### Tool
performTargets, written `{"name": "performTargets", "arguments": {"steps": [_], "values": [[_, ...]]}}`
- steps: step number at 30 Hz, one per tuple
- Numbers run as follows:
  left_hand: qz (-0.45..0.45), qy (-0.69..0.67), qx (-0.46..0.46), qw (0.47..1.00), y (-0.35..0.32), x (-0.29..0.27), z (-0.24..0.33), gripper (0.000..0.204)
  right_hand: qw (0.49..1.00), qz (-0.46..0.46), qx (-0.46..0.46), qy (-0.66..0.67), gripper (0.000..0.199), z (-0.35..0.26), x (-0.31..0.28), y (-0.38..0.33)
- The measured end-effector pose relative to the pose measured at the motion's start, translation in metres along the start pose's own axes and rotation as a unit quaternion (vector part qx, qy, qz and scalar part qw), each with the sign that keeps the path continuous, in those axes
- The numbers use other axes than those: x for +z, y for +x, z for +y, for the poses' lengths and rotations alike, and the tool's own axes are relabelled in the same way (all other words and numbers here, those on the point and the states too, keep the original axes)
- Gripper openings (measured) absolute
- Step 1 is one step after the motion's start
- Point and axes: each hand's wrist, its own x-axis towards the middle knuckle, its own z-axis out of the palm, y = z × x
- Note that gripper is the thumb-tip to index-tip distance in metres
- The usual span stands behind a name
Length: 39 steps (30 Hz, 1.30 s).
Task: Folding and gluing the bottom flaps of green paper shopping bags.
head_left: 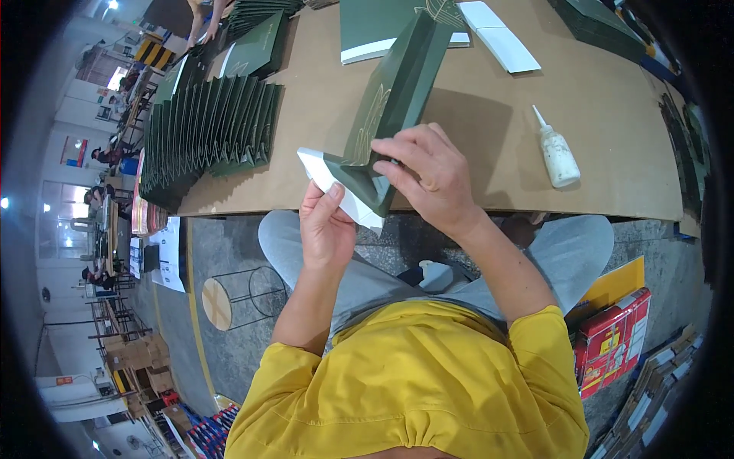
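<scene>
A dark green paper bag with gold line drawing stands tilted over the near table edge, its bottom end toward me. White unfolded flaps stick out at that end. My left hand pinches one white flap between thumb and fingers. My right hand has its fingers bent against the bag's right side near the bottom fold, thumb and forefinger close together; whether they grip the paper edge is partly hidden. A squeeze bottle with a thin nozzle and whitish contents lies to the right.
Many folded green bags stand in a row at left on the brown tabletop. Flat green bags and white folded card lie at the back. Another person's hand is at far left. A red package sits at lower right.
</scene>
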Motion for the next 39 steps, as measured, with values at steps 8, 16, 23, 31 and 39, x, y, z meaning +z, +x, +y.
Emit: {"name": "performTargets", "arguments": {"steps": [8, 16, 23, 31, 39], "values": [[-0.033, -0.028, -0.029, 0.999, -0.002, 0.002, 0.000, 0.032, 0.995, -0.062, -0.065, -0.039, 0.025, 0.007, -0.013, 0.017], [-0.036, -0.021, -0.034, 0.999, 0.000, 0.003, -0.003, 0.036, 0.984, -0.132, -0.078, -0.092, 0.012, 0.011, -0.024, 0.029], [-0.054, -0.042, -0.055, 0.996, 0.007, 0.000, -0.006, 0.042, 0.984, -0.159, -0.042, -0.065, 0.011, 0.016, -0.025, 0.035], [-0.023, -0.022, -0.053, 0.998, 0.005, 0.022, -0.010, 0.034, 0.990, -0.132, 0.036, 0.014, 0.012, 0.022, -0.027, 0.026], [-0.005, 0.038, -0.003, 0.999, 0.009, 0.023, -0.015, 0.018, 0.998, 0.046, 0.051, -0.005, 0.023, -0.006, -0.008, -0.012]]}}
